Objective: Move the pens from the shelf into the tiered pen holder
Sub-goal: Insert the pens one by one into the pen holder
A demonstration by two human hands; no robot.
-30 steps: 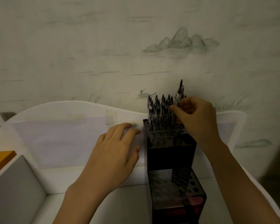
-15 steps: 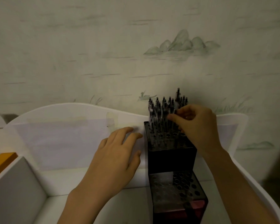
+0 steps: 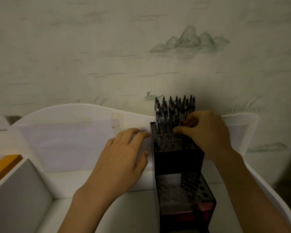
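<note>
A: What do we have on the holder [image 3: 178, 158]?
B: Black, tiered, standing on the white shelf [image 3: 138, 214]. Tall tier at the back by the wall [image 3: 107, 47], lower tier in front of it, nearer us.
A: Pens [image 3: 173, 108]?
B: All we see of them are upright in the top tier, a tight cluster, caps up. They fill the back rows. Front rows of that tier show open holes. Lower tier shows only open holes.
A: Right hand [image 3: 207, 132]?
B: Over the right side of the top tier, back of the hand toward us. Fingers curled, thumb and forefinger tips close together down among the pen barrels at the tier's top face. Looks like a pinch on one pen, but we cannot tell which, the hand hides the contact.
A: Left hand [image 3: 123, 158]?
B: Flat, palm down, just left of the holder. Fingers straight and slightly spread, thumb out toward the holder's left wall, near it. We cannot tell if it touches.
A: Anything else?
B: Curved white back panel [image 3: 74, 113] behind the shelf with a sheet [image 3: 71, 142] taped on it. Grey divider [image 3: 22, 190] at lower left, orange edge [image 3: 3, 165] beyond it. Light is dim, detail on the pens is poor.
</note>
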